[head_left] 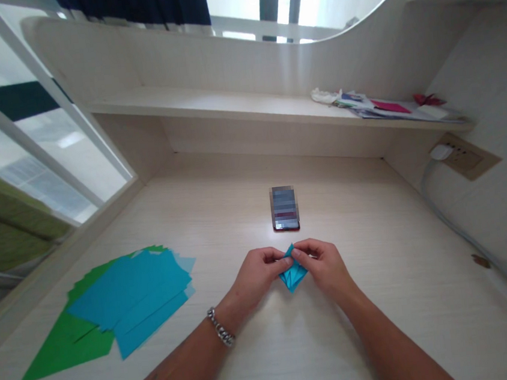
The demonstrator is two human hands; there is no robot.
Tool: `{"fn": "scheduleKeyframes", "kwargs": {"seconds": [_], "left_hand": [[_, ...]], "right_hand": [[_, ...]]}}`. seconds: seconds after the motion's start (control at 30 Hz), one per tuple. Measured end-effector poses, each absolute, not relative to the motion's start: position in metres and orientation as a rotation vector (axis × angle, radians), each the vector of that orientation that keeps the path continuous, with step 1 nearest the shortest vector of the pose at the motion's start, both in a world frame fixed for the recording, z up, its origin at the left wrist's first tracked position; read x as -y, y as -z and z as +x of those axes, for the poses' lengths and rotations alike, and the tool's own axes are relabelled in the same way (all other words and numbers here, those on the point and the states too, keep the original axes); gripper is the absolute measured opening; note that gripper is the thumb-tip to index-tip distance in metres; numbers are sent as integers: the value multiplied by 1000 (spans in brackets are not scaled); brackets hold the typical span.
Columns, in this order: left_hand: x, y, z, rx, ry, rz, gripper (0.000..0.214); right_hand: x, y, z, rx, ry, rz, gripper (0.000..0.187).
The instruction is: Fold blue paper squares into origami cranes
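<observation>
A small folded piece of blue paper [293,273] is held just above the pale wooden desk [297,342], near its middle. My left hand [256,274] pinches its left side with closed fingers. My right hand [322,264] pinches the top and right side, fingers also closed. The paper's lower point sticks out below both hands. A metal bracelet [221,327] circles my left wrist.
A phone [284,209] lies flat just beyond my hands. A loose stack of blue and green paper sheets [124,303] spreads at the left. The shelf [226,105] behind carries papers [385,108] at its right end. A wall socket with plug and cable [447,154] is at the right.
</observation>
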State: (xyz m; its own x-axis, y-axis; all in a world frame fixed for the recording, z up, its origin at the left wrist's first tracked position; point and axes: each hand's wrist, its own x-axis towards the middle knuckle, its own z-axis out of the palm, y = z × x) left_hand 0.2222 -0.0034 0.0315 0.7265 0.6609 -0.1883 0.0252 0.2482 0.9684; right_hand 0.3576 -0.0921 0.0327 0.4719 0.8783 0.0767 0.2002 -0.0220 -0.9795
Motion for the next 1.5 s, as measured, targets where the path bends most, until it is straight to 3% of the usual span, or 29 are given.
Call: {"fn": "scheduleKeyframes", "kwargs": {"seconds": [0.6, 1.5], "left_hand": [[4, -33, 222, -632, -332, 1325, 19], [6, -33, 222, -660, -431, 1422, 22]], "right_hand": [[94, -38, 358, 893, -759, -1542, 21], [93, -35, 356, 867, -770, -1509, 21]]}}
